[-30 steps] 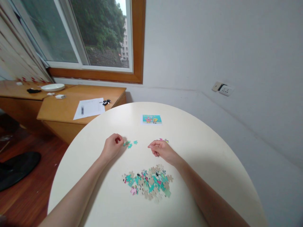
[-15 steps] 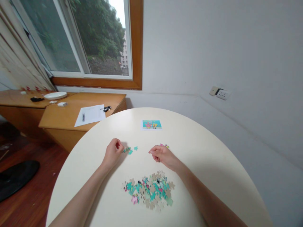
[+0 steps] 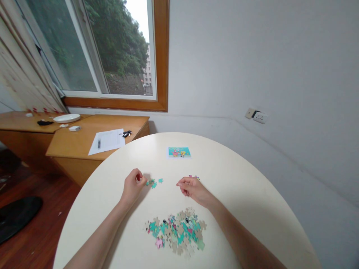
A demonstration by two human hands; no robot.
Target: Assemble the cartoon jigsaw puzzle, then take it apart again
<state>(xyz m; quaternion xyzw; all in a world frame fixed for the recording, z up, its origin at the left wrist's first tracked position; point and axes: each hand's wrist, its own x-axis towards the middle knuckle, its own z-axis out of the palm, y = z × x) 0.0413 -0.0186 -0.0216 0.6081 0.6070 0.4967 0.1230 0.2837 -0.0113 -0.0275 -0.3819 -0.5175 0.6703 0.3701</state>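
Observation:
Both my hands rest on a round cream table (image 3: pixel 252 194). My left hand (image 3: pixel 134 184) is curled, its fingertips next to a few teal puzzle pieces (image 3: pixel 154 182). My right hand (image 3: pixel 191 186) is also curled loosely, knuckles up; whether anything is inside it I cannot see. Just behind it lie a couple of pink and dark pieces (image 3: pixel 194 177). A heap of loose jigsaw pieces (image 3: pixel 176 231), teal, pink and grey-backed, lies nearer to me between my forearms. A small reference picture (image 3: pixel 178 152) with cartoon figures lies farther back on the table.
A wooden desk (image 3: pixel 84 140) stands left of the table with a paper sheet (image 3: pixel 107 141), keys (image 3: pixel 126 133) and a white plate (image 3: pixel 66 118). A window is behind it. A wall socket (image 3: pixel 254 115) is at right. A black round object (image 3: pixel 17 216) lies on the wooden floor.
The camera has tilted upward, so everything sits lower in the picture. Both hands stay in nearly the same place on the table beside the small groups of pieces.

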